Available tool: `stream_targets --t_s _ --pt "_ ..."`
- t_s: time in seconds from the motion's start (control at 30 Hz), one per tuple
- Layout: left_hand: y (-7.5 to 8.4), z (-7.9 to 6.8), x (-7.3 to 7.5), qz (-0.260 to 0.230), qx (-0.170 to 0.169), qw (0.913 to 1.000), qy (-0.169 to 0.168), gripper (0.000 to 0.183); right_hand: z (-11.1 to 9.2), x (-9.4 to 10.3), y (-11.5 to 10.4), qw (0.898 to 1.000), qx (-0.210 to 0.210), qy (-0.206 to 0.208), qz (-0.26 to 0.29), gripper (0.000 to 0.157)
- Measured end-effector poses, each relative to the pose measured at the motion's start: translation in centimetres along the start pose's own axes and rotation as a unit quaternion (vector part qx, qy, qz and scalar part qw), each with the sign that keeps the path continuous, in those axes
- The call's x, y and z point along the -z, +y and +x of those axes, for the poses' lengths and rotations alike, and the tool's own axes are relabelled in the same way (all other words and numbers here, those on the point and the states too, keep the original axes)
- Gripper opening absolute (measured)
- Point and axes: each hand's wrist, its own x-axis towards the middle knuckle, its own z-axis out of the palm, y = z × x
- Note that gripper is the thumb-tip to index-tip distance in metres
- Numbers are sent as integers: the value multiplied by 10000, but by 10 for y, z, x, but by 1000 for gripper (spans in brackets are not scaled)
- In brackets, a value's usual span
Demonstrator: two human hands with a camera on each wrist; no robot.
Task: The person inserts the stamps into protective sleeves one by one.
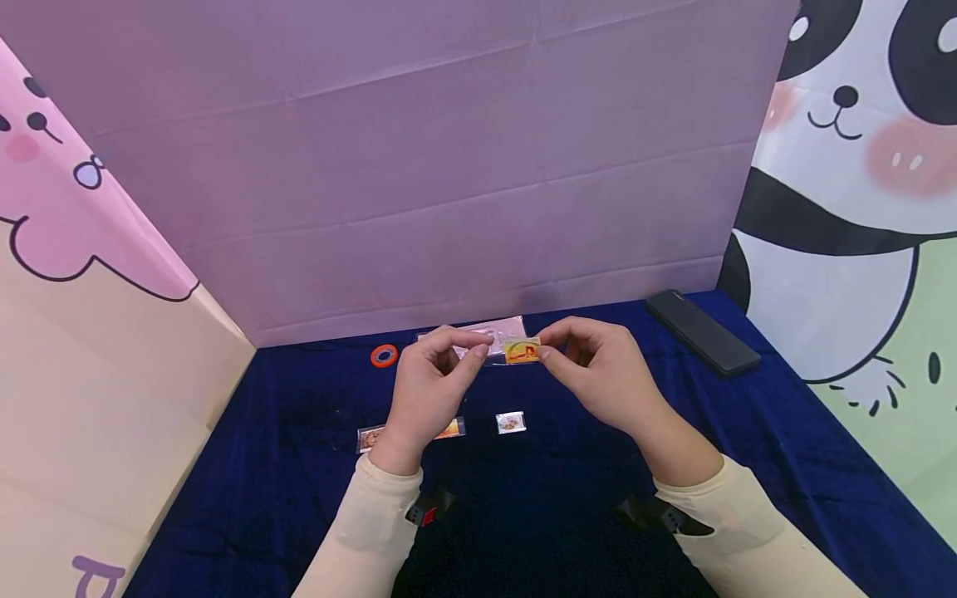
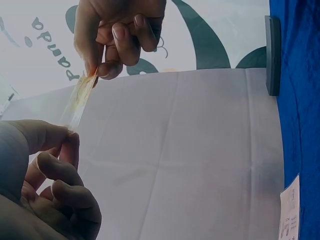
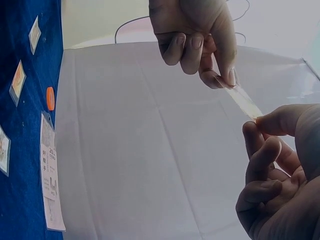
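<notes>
Between both hands, raised over the table, stretches a small clear plastic sleeve with a yellow card (image 1: 521,350) in it. My left hand (image 1: 429,384) pinches the clear end between thumb and forefinger. At the other end, thumb and forefinger of my right hand (image 1: 607,375) pinch the yellow part. Both wrist views show the sleeve (image 2: 80,100) edge-on and slanting from one hand to the other. Below lie small sleeved cards: one (image 1: 511,423) at the middle, an orange one (image 1: 451,428) and a brownish one (image 1: 370,438) partly behind my left wrist.
A pale pink printed packet (image 3: 51,175) lies at the back of the blue cloth (image 1: 299,498), behind the hands. To its left is an orange ring (image 1: 384,355). A dark flat slab (image 1: 703,332) rests at the back right. Fabric walls stand around the table.
</notes>
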Motion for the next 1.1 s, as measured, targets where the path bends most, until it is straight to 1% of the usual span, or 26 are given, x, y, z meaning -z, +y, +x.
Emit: stream_targets --t_s 0.1,0.43,0.83,1.1 --pt "-1 0 0 -4 -10 10000 6 13 0 0 0 10000 4 -27 -8 7" --pt "0 0 1 46 147 9999 25 12 -1 1 -1 9999 -105 -47 114 10" --pt "1 0 1 73 149 9998 -107 15 -1 1 1 9999 75 -130 22 10" --pt "1 1 1 76 134 9998 -121 15 -1 1 1 9998 90 -194 -30 11"
